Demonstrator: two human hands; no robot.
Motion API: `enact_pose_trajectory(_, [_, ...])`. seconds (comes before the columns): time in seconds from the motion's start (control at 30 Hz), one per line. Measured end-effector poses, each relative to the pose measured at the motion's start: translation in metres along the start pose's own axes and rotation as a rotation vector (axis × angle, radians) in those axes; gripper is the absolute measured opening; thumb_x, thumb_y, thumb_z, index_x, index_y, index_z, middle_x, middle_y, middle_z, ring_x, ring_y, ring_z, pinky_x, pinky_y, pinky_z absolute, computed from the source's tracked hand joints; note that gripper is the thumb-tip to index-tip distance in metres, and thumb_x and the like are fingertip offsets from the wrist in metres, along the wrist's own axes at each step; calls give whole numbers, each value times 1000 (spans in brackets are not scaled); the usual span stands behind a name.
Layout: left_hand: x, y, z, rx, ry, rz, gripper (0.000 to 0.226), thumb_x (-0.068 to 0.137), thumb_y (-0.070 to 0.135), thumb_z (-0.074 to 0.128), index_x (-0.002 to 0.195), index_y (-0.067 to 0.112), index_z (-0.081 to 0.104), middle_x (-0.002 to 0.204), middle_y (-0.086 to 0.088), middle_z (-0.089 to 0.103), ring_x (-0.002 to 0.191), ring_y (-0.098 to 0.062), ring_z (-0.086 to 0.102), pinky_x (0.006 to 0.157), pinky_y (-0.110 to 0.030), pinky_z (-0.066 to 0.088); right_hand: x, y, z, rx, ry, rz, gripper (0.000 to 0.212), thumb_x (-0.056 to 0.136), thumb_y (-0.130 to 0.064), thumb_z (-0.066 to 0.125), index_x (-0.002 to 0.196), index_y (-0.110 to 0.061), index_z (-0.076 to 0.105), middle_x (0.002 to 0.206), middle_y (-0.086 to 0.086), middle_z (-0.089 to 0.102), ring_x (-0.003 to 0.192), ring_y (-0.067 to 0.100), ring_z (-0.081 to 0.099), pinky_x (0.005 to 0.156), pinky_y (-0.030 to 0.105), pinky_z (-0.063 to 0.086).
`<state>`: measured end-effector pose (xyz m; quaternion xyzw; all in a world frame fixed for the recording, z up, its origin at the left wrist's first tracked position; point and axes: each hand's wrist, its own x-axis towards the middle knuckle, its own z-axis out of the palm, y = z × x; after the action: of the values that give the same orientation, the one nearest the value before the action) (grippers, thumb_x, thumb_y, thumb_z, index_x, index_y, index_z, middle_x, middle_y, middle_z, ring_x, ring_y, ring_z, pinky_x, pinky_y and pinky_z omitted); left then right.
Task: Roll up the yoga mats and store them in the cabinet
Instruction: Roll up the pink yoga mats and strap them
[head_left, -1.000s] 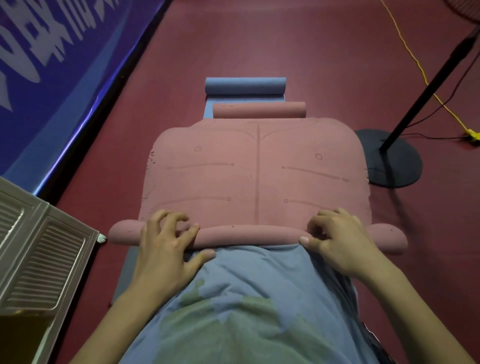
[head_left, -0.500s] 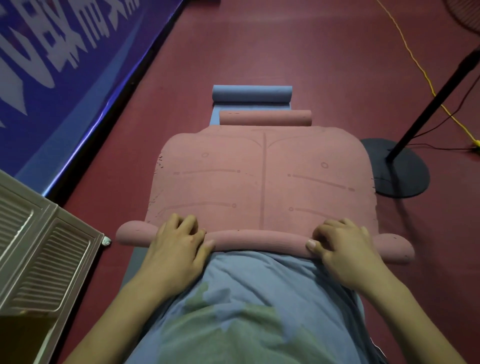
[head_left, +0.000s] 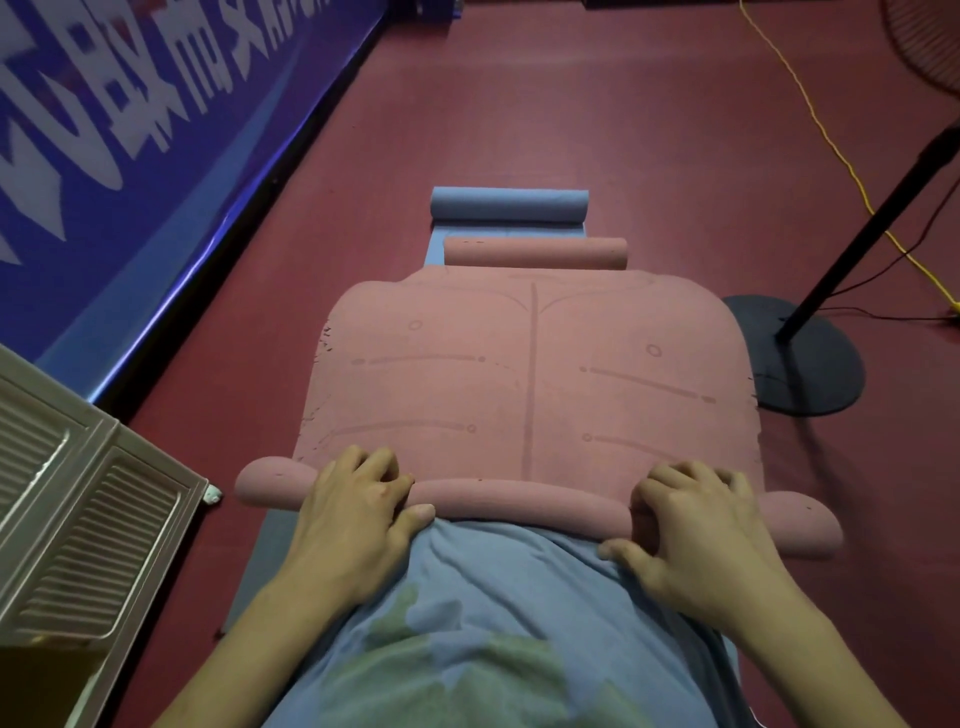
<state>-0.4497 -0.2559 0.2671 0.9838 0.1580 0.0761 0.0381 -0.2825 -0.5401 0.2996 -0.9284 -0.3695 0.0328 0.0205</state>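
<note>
Dark red floor is carrying a flat pink rubber yoga mat (head_left: 530, 384); both hands, left hand (head_left: 353, 514) and right hand (head_left: 696, 525), are curling over its near rolled edge. Uneven pushing risks a crooked, loosening roll.

both hands (head_left: 353, 519) grip pink mat roll (head_left: 519, 501)

Dark red floor (head_left: 649, 130) carries everything. A blue mat (head_left: 260, 561) lies flat on it, far end rolled, with the pink mat (head_left: 519, 374) spread on top. Right of the mats, a black round stand base (head_left: 810, 364) sits on the floor; a yellow cable (head_left: 810, 114) trails across towards the right edge.
</note>
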Motion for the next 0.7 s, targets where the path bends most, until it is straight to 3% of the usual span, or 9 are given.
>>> enact_pose_trajectory(0.1, [2, 0, -1, -2, -5, -9, 47, 89, 61, 37, 67, 25, 58, 81, 13, 46, 79, -16, 39, 72, -35, 37, 5, -4, 2, -2, 4, 19, 43, 66, -68, 69, 62, -30, 49, 72, -12, 56, 79, 20, 58, 75, 41, 42])
enact_pose_trajectory(0.2, [2, 0, -2, -18, -12, -11, 50, 97, 55, 31, 75, 27, 67, 82, 14, 48, 79, -14, 38, 73, -35, 38, 3, -10, 6, -14, 22, 50, 37, 68, -52, 82, 61, -27, 56, 70, -8, 58, 75, 24, 61, 73, 44, 45])
enact_pose_trajectory(0.27, [1, 0, -3, -23, 3, -9, 48, 99, 53, 33, 98, 27, 74, 84, 12, 54, 80, -17, 44, 74, -38, 45, 4, -12, 8, -13, 29, 73, 32, 70, -46, 83, 62, -25, 60, 69, -6, 59, 74, 26, 61, 73, 45, 46])
enact_pose_trajectory(0.33, [-2, 4, -3, -23, 12, -19, 55, 95, 56, 40, 127, 19, 66, 90, 7, 62, 82, -22, 52, 73, -41, 50, 6, -12, 10, -26, 35, 94, 29, 71, -43, 83, 63, -24, 63, 69, -6, 60, 74, 26, 61, 73, 45, 45])
enact_pose_trajectory(0.37, [-2, 6, -2, -48, 27, -37, 59, 91, 58, 44, 131, 18, 62, 90, 5, 63, 81, -23, 54, 72, -41, 50, 8, -11, 11, -36, 29, 102, 27, 70, -42, 84, 63, -24, 64, 69, -7, 60, 74, 26, 60, 73, 46, 46])
enact_pose_trajectory(0.47, [-3, 5, -4, -142, 86, -79, 50, 80, 64, 56, 110, 25, 56, 83, 8, 57, 75, -19, 52, 66, -38, 47, 12, -9, 9, -32, 9, 107, 16, 79, -40, 76, 73, -28, 68, 77, -10, 63, 85, 22, 60, 81, 47, 45])
enact_pose_trajectory(0.57, [-2, 2, -1, -103, 80, -16, 43, 76, 67, 59, 89, 27, 49, 79, 11, 50, 73, -18, 45, 64, -38, 43, 15, -4, 8, 5, -36, 106, 25, 97, -45, 46, 97, -31, 66, 101, -14, 63, 109, 16, 53, 96, 41, 36])
enact_pose_trajectory(0.63, [-1, 1, 4, -96, 102, 8, 38, 81, 62, 57, 86, 25, 52, 81, 10, 52, 76, -20, 46, 65, -39, 43, 20, -2, 8, 36, -49, 107, 29, 101, -48, 38, 100, -32, 62, 105, -16, 60, 113, 14, 49, 97, 39, 33])
enact_pose_trajectory(0.7, [2, 0, 9, -113, 145, 7, 34, 86, 57, 54, 87, 23, 59, 82, 9, 57, 80, -22, 49, 66, -40, 44, 27, 2, 9, 87, -74, 121, 32, 103, -50, 34, 95, -31, 59, 97, -18, 56, 110, 13, 47, 92, 38, 33])
